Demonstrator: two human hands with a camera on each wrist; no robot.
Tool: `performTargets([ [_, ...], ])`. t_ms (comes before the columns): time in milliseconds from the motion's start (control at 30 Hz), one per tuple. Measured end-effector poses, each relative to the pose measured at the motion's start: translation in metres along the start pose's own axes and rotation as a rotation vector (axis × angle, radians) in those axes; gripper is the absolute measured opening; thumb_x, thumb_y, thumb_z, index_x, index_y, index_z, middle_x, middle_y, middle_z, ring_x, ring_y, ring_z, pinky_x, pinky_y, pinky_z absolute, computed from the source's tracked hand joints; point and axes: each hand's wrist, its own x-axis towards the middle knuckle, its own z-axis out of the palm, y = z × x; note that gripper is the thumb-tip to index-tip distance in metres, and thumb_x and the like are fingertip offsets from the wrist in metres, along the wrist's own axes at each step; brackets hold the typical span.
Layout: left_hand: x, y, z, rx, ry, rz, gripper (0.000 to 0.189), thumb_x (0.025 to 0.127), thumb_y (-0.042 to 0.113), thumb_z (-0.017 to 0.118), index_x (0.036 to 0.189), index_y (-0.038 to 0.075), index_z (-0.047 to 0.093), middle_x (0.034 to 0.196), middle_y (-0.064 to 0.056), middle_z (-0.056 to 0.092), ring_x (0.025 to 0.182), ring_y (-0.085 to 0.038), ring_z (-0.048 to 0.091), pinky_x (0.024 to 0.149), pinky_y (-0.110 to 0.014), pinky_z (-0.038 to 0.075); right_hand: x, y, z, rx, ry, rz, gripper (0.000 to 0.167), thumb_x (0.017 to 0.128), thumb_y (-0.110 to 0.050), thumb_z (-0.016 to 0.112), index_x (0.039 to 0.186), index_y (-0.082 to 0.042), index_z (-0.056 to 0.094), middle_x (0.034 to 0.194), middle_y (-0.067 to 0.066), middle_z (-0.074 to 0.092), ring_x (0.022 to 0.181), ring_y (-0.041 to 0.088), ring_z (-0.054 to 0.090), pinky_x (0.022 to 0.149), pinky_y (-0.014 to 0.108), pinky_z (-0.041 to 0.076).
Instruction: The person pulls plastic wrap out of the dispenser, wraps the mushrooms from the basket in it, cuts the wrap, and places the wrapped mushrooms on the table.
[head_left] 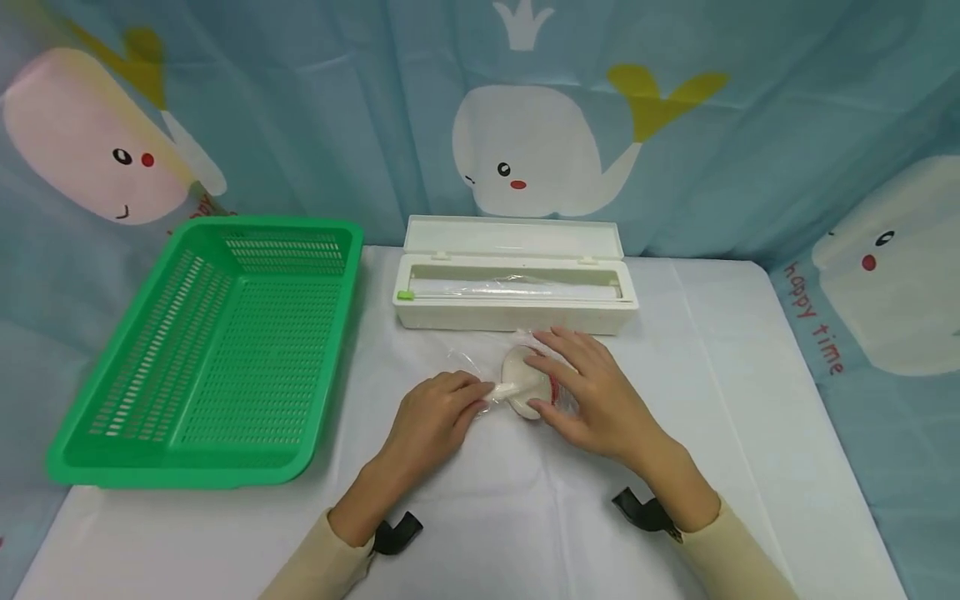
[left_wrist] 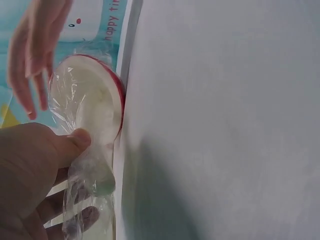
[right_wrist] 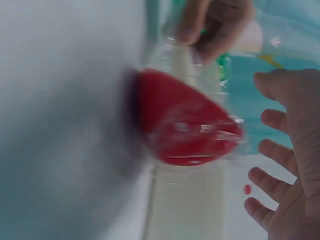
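A spoon (head_left: 517, 367), white inside and red outside, is wrapped in clear cling film over the table. My left hand (head_left: 437, 414) pinches its handle through the film between thumb and fingers. In the left wrist view, the pale bowl (left_wrist: 97, 92) faces the camera, with loose film trailing below the left thumb. My right hand (head_left: 603, 404) curves around the bowl's right side in the head view, fingers spread. The right wrist view shows the red underside (right_wrist: 182, 122) covered in film, apart from the right hand's fingers (right_wrist: 275, 150).
Behind the hands stands a white cling film dispenser (head_left: 517, 317), lid raised, with a film roll (head_left: 517, 288) inside and a green slider (head_left: 406, 295) at its left end. A green plastic basket (head_left: 187, 477) stands on the left. A whale-print curtain (head_left: 337, 108) borders the white-covered table (head_left: 720, 400).
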Motion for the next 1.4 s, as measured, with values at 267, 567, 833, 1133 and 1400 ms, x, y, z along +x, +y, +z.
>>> performTargets([
  [267, 0.001, -0.004, 0.001, -0.004, 0.029, -0.022, 0.029, 0.095, 0.022, 0.08, 0.123, 0.019, 0.074, 0.107, 0.007, 0.08, 0.099, -0.016, 0.075, 0.091, -0.038, 0.058, -0.019, 0.003, 0.023, 0.021, -0.079, 0.024, 0.067, 0.084, -0.032, 0.088, 0.144, -0.018, 0.064, 0.163, 0.012, 0.05, 0.152, 0.038, 0.047, 0.122, 0.057, 0.04],
  [567, -0.001, -0.007, 0.006, 0.046, 0.016, 0.006, 0.038, 0.091, 0.03, 0.085, 0.126, 0.02, 0.073, 0.116, 0.007, 0.077, 0.106, -0.016, 0.074, 0.092, -0.037, 0.056, -0.018, 0.01, 0.043, 0.019, -0.026, 0.073, 0.065, 0.083, -0.016, 0.091, 0.142, -0.014, 0.064, 0.166, 0.013, 0.044, 0.139, 0.033, 0.057, 0.112, 0.05, 0.052],
  [833, -0.002, -0.011, 0.007, 0.043, 0.03, -0.006, 0.036, 0.094, 0.013, 0.08, 0.129, 0.018, 0.072, 0.116, 0.004, 0.08, 0.106, -0.016, 0.076, 0.094, -0.038, 0.057, -0.013, 0.009, 0.043, 0.055, 0.007, 0.105, 0.068, 0.081, -0.017, 0.093, 0.142, -0.012, 0.063, 0.162, 0.009, 0.051, 0.144, 0.03, 0.055, 0.109, 0.048, 0.055],
  [1133, 0.0, -0.007, 0.009, 0.065, 0.021, 0.033, 0.044, 0.092, 0.016, 0.08, 0.134, 0.017, 0.066, 0.143, -0.007, 0.064, 0.13, -0.027, 0.063, 0.107, -0.048, 0.055, -0.011, 0.0, 0.031, 0.143, 0.066, 0.278, 0.081, 0.079, -0.029, 0.093, 0.146, -0.009, 0.051, 0.142, 0.011, 0.062, 0.117, 0.023, 0.069, 0.089, 0.044, 0.063],
  [1400, 0.002, -0.009, 0.01, 0.122, 0.028, 0.123, 0.062, 0.09, 0.007, 0.083, 0.146, 0.022, 0.06, 0.144, -0.001, 0.066, 0.131, -0.021, 0.066, 0.108, -0.04, 0.057, -0.012, -0.003, 0.028, 0.201, 0.013, 0.495, 0.067, 0.095, -0.033, 0.078, 0.149, -0.014, 0.044, 0.11, 0.008, 0.074, 0.093, 0.021, 0.072, 0.077, 0.038, 0.062],
])
